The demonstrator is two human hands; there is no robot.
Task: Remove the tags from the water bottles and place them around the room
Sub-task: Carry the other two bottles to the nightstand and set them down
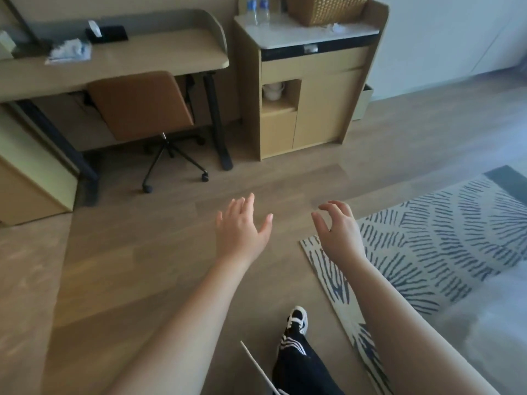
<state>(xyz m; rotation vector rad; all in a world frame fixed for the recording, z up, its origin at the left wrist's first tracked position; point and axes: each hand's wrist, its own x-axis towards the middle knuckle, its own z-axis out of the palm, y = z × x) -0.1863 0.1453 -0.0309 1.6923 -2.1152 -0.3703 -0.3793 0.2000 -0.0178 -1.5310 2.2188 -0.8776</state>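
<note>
Across the room, well apart from both hands: two water bottles [258,10] upright and close together on the white top of the cabinet [313,89], just beside a woven basket [325,8]. Too small and too cropped by the frame edge to tell whether any tags hang on them. Likely risks from here: catching a toe on the near corner of the patterned rug [427,238] while stepping forward, since a shoe [298,319] is planted just beside its edge; knocking one bottle into the other on reaching in, given how close they stand; nudging the basket next to them. Wooden floor [142,266] wide and bare between person and cabinet. Long bench [137,55] to the left of the cabinet, carrying a dark tissue box [107,34] and crumpled plastic wrap [70,51], with a brown swivel chair [139,106] tucked under it. White kettle [273,89] in the cabinet's open niche. Left hand [239,228] out in front, fingers straight and spread, holding nothing. Right hand [338,228] beside it, fingers loosely curled, likewise holding nothing
</note>
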